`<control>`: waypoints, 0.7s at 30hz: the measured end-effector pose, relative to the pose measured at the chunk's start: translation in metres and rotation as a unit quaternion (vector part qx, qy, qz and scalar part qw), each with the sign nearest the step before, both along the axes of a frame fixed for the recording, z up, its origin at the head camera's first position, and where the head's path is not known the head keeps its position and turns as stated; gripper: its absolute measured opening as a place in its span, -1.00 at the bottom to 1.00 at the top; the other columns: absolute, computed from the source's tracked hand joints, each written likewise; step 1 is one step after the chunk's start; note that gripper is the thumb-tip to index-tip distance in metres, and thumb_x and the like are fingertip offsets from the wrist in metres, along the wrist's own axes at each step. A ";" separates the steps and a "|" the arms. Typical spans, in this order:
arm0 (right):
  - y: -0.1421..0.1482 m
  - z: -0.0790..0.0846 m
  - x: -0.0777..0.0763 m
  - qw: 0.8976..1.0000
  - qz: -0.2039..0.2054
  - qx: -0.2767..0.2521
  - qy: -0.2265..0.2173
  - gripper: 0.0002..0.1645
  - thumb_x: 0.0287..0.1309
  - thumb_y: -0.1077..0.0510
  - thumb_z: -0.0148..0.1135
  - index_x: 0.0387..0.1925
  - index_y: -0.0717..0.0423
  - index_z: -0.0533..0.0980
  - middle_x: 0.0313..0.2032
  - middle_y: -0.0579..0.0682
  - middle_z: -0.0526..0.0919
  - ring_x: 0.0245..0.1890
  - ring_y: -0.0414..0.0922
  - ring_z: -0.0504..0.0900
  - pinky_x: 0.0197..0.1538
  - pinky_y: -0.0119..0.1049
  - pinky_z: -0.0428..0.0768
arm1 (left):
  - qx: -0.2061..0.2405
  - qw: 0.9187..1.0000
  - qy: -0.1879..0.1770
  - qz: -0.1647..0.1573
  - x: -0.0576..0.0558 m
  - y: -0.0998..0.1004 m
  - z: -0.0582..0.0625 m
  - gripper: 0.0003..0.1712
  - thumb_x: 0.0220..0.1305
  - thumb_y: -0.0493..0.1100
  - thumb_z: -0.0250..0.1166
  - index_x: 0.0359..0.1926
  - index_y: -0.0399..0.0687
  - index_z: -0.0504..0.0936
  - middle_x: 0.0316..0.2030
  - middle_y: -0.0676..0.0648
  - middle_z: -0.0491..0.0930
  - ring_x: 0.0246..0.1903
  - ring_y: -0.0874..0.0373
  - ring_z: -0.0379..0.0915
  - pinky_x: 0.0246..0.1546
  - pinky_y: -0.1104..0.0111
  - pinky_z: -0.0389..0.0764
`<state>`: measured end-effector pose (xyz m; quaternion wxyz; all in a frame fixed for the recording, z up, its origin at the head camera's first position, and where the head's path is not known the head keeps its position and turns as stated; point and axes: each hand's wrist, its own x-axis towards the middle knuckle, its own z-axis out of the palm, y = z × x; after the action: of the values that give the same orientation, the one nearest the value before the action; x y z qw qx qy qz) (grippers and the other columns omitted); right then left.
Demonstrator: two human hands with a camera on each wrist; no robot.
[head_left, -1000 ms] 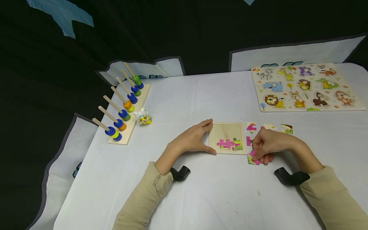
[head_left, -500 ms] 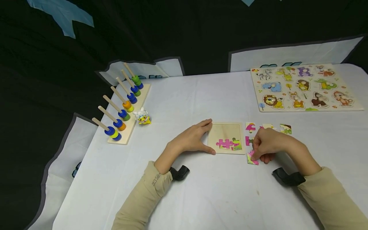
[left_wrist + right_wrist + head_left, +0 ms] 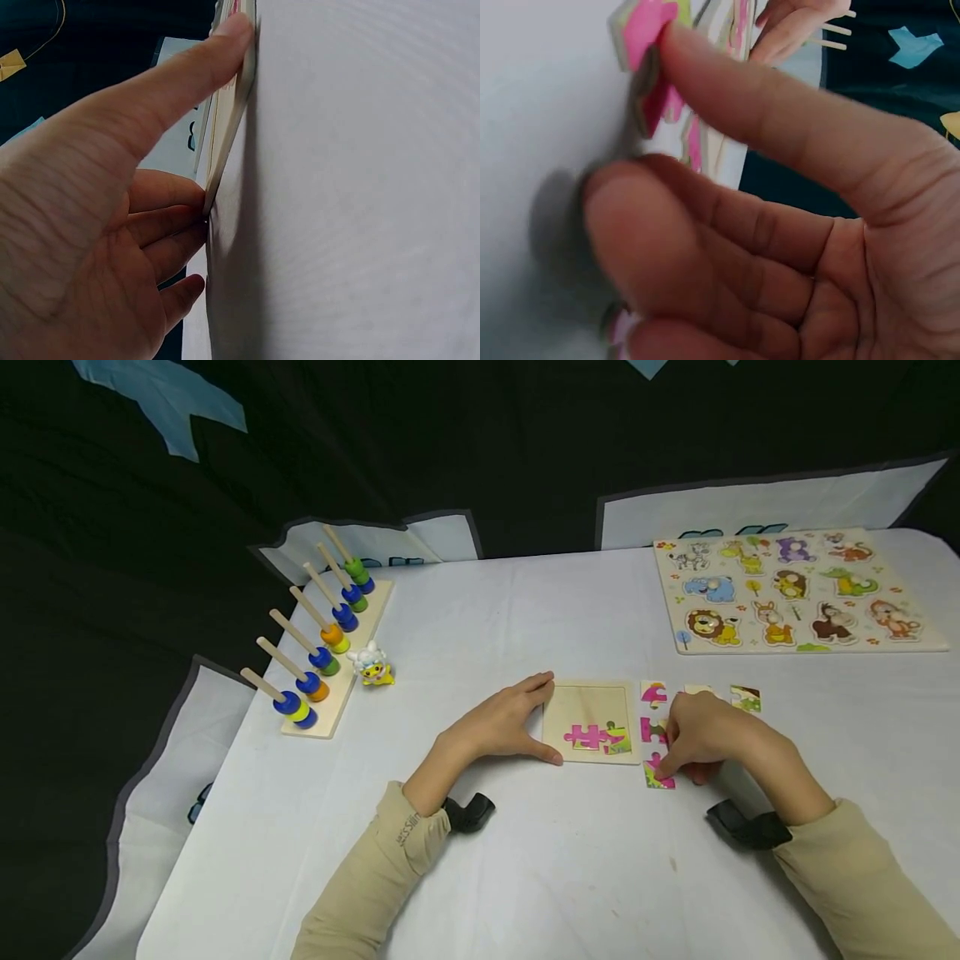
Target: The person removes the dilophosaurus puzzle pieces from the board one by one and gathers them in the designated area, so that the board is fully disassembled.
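A square wooden puzzle tray (image 3: 588, 697) lies in front of me, with a few joined pink and green puzzle pieces (image 3: 587, 737) along its lower side. My left hand (image 3: 504, 718) holds the tray's left side, its thumb at the lower left corner and its fingers at the upper left. To the right of the tray, my right hand (image 3: 705, 731) has its straight thumb (image 3: 720, 86) on the lowest loose puzzle piece (image 3: 658, 782). In the right wrist view its other fingers bend below, with a gap between them and that piece.
Loose pieces (image 3: 654, 693) lie right of the tray, partly hidden by my right hand. An animal puzzle board (image 3: 787, 602) lies at the back right. At the left stand a peg stand with coloured rings (image 3: 348, 693) and a small toy figure (image 3: 372, 664).
My right hand has shifted slightly, and more of the loose piece above its thumb shows. The lowest piece has hardly moved. The left hand stays at the tray.
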<state>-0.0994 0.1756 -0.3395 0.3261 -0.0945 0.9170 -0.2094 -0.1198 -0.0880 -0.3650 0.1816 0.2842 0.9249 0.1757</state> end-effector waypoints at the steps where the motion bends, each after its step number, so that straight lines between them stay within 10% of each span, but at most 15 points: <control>1: 0.000 0.002 0.000 1.000 0.001 0.000 0.000 -0.62 -0.35 -0.03 0.49 -0.69 0.16 0.52 -0.78 -0.03 0.52 -0.77 -0.20 0.48 -0.65 -0.41 0.49 | -0.001 1.000 0.001 -0.001 0.000 0.000 0.000 0.22 -0.23 0.36 0.35 0.37 -0.11 0.04 0.41 0.01 -0.10 0.39 0.19 -0.16 0.36 0.30 0.08; 12: -0.023 0.029 -0.019 0.992 -0.011 -0.035 0.120 -0.70 -0.21 0.02 0.41 -0.55 0.17 0.55 -0.59 0.01 0.56 -0.60 -0.14 0.42 -0.59 -0.37 0.38 | -0.006 1.000 0.004 -0.002 0.000 0.001 0.000 0.23 -0.23 0.37 0.35 0.37 -0.11 0.05 0.41 0.00 -0.09 0.39 0.19 -0.15 0.35 0.30 0.08; 21: -0.068 0.016 -0.026 0.991 0.016 -0.048 0.123 -0.51 -0.27 0.00 0.46 -0.29 0.22 0.57 -0.42 0.08 0.59 -0.47 -0.10 0.48 -0.51 -0.38 0.46 | -0.007 1.000 -0.005 0.000 0.000 0.000 0.001 0.22 -0.22 0.38 0.33 0.37 -0.09 0.04 0.42 0.02 -0.10 0.39 0.18 -0.16 0.35 0.29 0.09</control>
<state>-0.1249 0.1072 -0.3240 0.2091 -0.1499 0.9375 -0.2345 -0.1201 -0.0883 -0.3641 0.1884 0.2819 0.9252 0.1707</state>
